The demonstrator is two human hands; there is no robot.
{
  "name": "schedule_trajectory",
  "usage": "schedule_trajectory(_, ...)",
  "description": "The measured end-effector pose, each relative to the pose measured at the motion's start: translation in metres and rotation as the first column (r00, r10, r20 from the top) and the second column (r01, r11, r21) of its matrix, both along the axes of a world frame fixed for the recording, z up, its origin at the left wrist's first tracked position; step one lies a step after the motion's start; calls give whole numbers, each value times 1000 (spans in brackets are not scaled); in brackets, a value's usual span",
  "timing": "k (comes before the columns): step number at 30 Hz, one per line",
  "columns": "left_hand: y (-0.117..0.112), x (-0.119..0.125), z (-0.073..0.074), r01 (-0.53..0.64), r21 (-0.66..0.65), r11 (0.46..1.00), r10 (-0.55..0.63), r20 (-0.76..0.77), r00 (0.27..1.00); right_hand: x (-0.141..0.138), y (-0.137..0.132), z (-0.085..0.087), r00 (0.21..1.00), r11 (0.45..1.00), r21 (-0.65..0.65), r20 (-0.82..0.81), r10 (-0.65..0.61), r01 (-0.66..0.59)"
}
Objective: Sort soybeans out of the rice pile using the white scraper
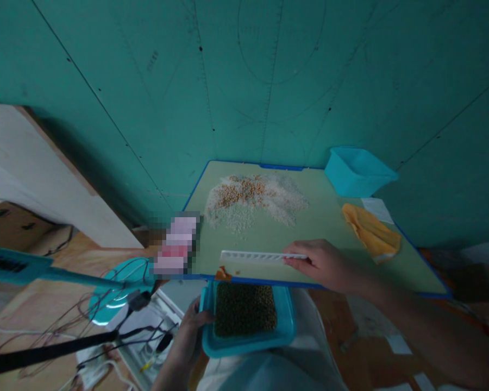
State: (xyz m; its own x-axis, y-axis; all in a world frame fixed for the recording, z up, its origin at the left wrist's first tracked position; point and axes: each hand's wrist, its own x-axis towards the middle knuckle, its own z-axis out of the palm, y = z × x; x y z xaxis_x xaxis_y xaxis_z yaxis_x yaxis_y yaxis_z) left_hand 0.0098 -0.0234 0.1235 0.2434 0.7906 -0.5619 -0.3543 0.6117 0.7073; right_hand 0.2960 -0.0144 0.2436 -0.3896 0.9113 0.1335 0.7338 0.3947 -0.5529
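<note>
My right hand (313, 258) is closed round one end of a white ridged plastic strip (252, 255), held level just above or on the table top near its front edge; I cannot tell which. Below that edge, my left hand (193, 326) grips the left rim of a teal plastic bin (287, 320). Small dark green beans, paler at the right, fill the bin (244, 309). Farther back on the table (321, 228) lies a spread heap of white grains (285, 198) with tan round beans (244, 190) mixed in.
An empty-looking teal bin (356, 176) stands at the back right, with a yellow cloth (370, 231) before it. A blurred pink item (177, 244) sits at the left edge. Orange tape (223, 274) marks the front edge. Cables and a teal fan-like stand (122, 293) are at left.
</note>
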Motion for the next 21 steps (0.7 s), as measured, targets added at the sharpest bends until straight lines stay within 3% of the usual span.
schedule_trajectory(16, 0, 6, 4, 51, 20, 999, -51, 14, 999, 3, -24, 8, 998, 989, -143, -37, -50, 44)
schedule_trajectory(21, 1, 5, -2, 24, 22, 999, -24, 13, 1000, 4, -24, 6, 981, 966, -231, -126, -148, 116)
